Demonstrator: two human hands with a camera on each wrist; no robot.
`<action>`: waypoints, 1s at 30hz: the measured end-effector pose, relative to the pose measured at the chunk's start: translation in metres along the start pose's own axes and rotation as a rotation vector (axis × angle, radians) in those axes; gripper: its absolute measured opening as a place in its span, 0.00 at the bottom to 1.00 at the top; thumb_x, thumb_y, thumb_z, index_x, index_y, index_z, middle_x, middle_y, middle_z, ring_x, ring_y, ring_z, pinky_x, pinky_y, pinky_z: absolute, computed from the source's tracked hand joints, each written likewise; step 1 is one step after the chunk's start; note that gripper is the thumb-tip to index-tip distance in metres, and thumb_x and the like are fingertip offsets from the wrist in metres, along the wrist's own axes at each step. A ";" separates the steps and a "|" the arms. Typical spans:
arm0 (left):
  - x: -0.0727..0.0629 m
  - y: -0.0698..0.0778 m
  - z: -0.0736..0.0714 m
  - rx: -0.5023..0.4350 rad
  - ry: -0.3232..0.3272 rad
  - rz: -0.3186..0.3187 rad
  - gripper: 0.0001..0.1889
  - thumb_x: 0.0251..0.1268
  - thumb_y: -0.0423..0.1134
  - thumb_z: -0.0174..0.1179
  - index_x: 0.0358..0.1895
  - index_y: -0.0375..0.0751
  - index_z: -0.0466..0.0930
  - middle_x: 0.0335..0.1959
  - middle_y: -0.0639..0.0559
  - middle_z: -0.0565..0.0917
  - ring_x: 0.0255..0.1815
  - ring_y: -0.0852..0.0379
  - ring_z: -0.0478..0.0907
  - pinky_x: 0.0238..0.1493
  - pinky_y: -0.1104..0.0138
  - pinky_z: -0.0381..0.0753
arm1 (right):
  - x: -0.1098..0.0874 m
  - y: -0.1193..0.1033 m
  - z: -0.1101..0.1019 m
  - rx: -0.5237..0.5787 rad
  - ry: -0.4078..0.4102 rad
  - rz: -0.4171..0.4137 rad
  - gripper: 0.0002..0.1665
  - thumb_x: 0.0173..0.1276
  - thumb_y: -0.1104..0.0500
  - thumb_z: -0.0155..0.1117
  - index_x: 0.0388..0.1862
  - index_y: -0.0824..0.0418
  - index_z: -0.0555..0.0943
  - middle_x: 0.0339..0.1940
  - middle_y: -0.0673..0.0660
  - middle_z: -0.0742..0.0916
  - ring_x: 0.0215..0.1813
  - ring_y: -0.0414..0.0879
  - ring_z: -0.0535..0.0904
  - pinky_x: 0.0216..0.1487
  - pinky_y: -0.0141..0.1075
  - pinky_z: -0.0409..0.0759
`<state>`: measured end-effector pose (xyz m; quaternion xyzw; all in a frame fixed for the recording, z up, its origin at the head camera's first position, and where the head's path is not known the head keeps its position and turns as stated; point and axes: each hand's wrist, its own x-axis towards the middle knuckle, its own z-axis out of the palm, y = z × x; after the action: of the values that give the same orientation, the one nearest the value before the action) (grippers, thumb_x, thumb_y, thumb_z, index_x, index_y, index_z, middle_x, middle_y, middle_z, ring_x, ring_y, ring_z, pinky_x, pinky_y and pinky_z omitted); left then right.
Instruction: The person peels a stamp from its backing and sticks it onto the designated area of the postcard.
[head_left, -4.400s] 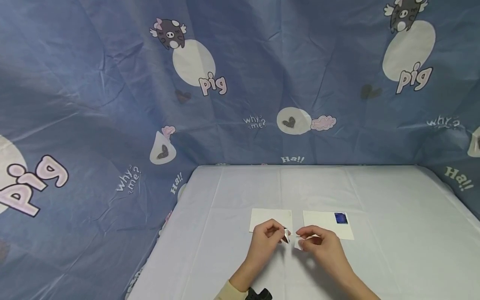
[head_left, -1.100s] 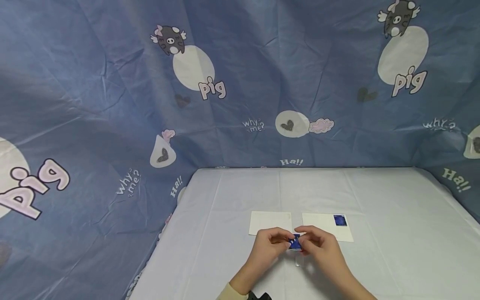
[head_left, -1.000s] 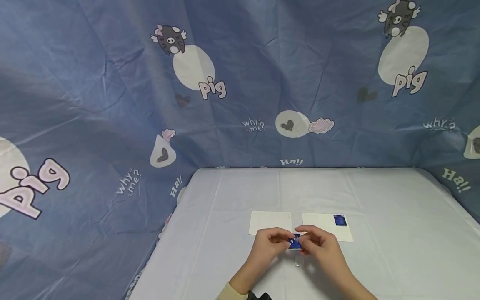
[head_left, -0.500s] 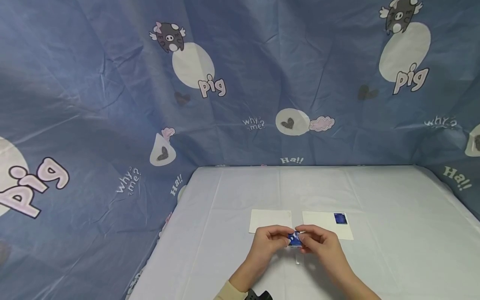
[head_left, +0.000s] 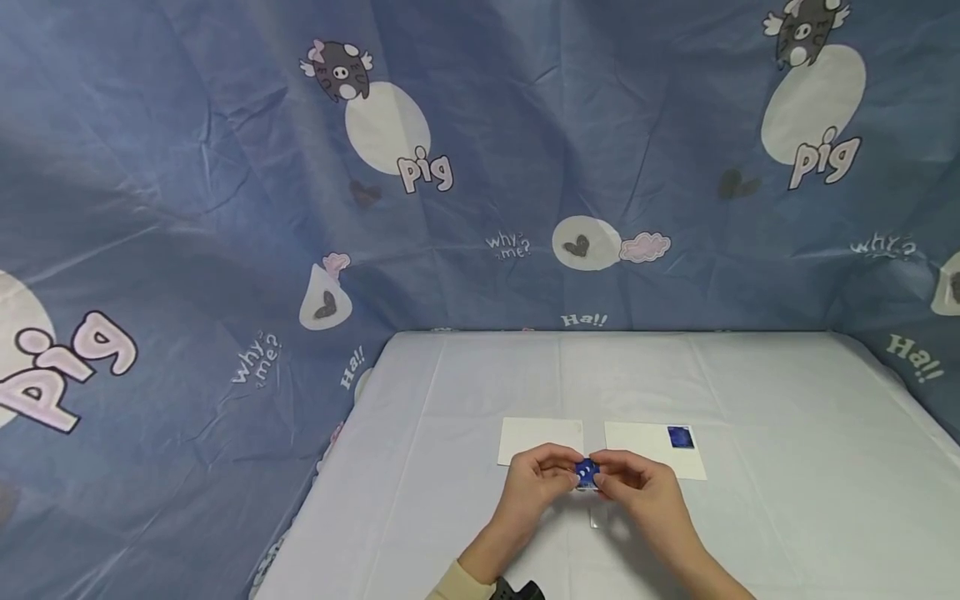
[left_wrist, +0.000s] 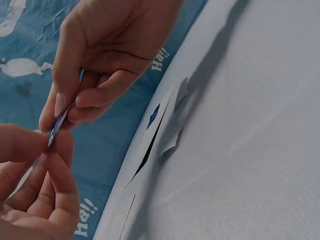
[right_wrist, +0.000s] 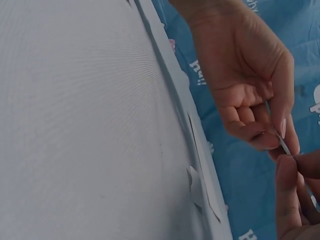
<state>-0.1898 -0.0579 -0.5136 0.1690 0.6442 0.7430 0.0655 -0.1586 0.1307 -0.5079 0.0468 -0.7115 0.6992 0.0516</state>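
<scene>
Between both hands, a small blue stamp (head_left: 587, 473) with white marks is held above the table in the head view. My left hand (head_left: 531, 492) pinches its left side and my right hand (head_left: 643, 487) pinches its right side. In the left wrist view the stamp (left_wrist: 56, 127) appears nearly edge-on, and fingers cover much of it. Beyond the hands lie two white envelopes: the left envelope (head_left: 542, 437) looks plain, while the right envelope (head_left: 637, 440) bears a blue stamp (head_left: 681, 437) near its upper right corner.
A small whitish piece of paper (head_left: 596, 517) shows below my hands. A curled white scrap (right_wrist: 195, 187) lies on the white cloth in the right wrist view. Blue printed fabric (head_left: 465, 167) hangs behind the table (head_left: 450, 375).
Earlier, my hands were apart, the left with a small dark-and-white piece, the right with a white scrap. Now both hold the blue stamp, and a whitish piece shows below. Lately the stamp has tilted slightly.
</scene>
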 end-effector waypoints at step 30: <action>0.007 0.031 -0.027 0.504 0.117 0.153 0.12 0.61 0.27 0.66 0.47 0.43 0.87 0.43 0.48 0.87 0.41 0.60 0.83 0.42 0.65 0.82 | 0.014 -0.010 -0.005 -0.295 0.016 -0.071 0.15 0.60 0.65 0.75 0.45 0.51 0.90 0.35 0.47 0.90 0.41 0.44 0.86 0.41 0.34 0.83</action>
<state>-0.2016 -0.0855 -0.4849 0.1849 0.7969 0.5705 -0.0721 -0.1708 0.1359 -0.4963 0.0584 -0.8040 0.5851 0.0885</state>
